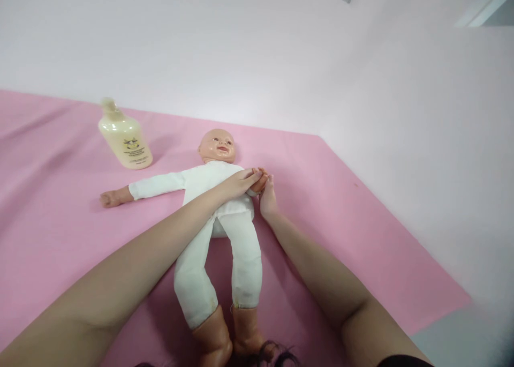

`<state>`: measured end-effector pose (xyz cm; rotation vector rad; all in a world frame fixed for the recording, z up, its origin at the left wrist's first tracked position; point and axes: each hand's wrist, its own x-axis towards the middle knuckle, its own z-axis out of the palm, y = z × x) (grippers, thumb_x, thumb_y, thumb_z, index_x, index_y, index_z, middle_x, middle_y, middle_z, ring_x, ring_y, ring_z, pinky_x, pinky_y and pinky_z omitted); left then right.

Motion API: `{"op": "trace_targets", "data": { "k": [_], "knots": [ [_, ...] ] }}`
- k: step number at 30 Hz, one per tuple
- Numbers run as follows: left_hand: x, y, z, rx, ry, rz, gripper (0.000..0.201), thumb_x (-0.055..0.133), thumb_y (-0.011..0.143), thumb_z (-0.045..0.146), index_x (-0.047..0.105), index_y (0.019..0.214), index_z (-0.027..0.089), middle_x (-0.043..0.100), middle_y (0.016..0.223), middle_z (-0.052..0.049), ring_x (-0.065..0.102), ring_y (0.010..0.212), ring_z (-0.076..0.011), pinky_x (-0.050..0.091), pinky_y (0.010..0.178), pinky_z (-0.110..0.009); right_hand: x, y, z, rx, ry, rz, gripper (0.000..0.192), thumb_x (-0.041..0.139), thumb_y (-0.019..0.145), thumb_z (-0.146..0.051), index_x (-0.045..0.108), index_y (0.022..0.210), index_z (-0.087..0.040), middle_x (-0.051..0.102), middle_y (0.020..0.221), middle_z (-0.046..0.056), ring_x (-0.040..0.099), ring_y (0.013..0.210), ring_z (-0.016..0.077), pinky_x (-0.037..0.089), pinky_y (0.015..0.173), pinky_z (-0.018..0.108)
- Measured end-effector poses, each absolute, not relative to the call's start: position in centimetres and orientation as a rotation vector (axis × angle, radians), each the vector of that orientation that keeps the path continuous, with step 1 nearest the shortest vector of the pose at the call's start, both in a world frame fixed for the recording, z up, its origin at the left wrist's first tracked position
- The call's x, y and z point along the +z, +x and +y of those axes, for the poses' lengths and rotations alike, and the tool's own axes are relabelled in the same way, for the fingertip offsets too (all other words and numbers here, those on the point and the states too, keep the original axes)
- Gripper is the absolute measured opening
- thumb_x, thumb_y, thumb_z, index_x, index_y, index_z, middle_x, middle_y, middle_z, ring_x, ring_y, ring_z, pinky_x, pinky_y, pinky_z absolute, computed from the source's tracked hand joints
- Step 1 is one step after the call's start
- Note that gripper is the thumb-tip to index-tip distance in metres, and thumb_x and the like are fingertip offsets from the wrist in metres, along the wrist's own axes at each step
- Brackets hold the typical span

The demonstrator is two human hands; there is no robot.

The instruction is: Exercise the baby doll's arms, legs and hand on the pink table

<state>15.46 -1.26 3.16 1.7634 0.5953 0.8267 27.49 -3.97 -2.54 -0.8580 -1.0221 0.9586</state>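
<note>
A baby doll (219, 187) with a white cloth body lies on its back on a pink sheet (321, 195), its head away from me and its feet near me. My left hand (244, 181) reaches across the doll's chest and is closed on the doll's hand (261, 181), at the right of its body. From the right, my right hand (268, 198) presses against the same small hand, thumb upward; its other fingers are mostly hidden. The doll's other arm (156, 185) stretches out to the left.
A pale yellow pump bottle (127, 139) with a printed label stands on the sheet at the left, beyond the doll's outstretched arm. Behind and to the right of the sheet's edge is a white surface (401, 115). Dark strands of hair (277, 352) hang near the doll's feet.
</note>
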Motion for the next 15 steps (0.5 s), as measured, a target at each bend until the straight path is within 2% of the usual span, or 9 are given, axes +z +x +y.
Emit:
{"op": "trace_targets", "data": {
  "k": [15],
  "knots": [
    [3.25,15.41,-1.28,0.830,1.789,0.599,0.059,0.041,0.085,0.069,0.063,0.097,0.015,0.069,0.101,-0.008,0.061,0.098,-0.0237,0.044,0.092,-0.036,-2.38,27.41,-3.97,0.970,-0.872,-1.020,0.055,0.038,0.085,-0.067,0.067,0.108,-0.026,0.068,0.123,0.001,0.053,0.129,0.0189,0.030,0.118,0.040]
  ]
}}
